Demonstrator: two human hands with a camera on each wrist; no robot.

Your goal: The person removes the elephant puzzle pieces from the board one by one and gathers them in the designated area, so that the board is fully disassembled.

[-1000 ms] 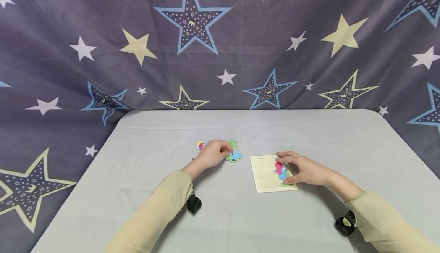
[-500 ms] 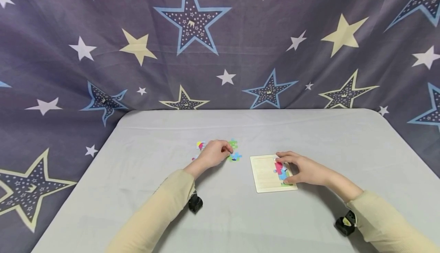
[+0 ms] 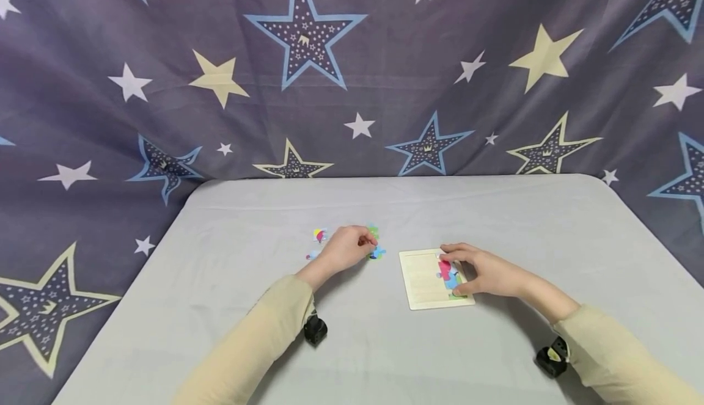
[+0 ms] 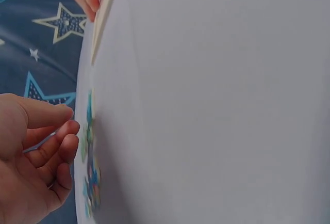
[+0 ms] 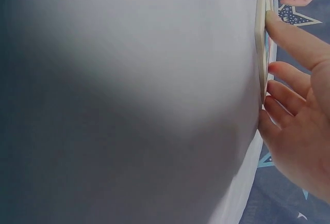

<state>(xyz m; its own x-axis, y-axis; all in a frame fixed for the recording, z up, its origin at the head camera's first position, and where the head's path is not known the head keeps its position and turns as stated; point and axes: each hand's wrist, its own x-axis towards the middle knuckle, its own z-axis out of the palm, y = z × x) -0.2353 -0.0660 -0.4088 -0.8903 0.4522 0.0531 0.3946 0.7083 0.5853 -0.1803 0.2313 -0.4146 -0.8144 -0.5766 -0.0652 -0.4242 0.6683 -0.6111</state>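
In the head view, my left hand hovers over loose jigsaw pieces, its fingers loosely bent. A blue-and-green jigsaw piece lies below the fingertips and is partly covered. No piece shows between thumb and fingers in the left wrist view, where a small gap separates them. My right hand rests on a square wooden puzzle tray, thumb at the near edge and fingers at the far edge. Between them, red, blue and green jigsaw pieces fill part of the tray's right side.
Beyond my left hand lies a green jigsaw piece. A yellow-and-red piece and a pale blue piece lie left of it. A grey cloth covers the table, with a star-patterned curtain behind.
My left hand has shifted slightly right, its fingertips covering more of the blue-and-green jigsaw piece. The right hand and the tray stay in place.
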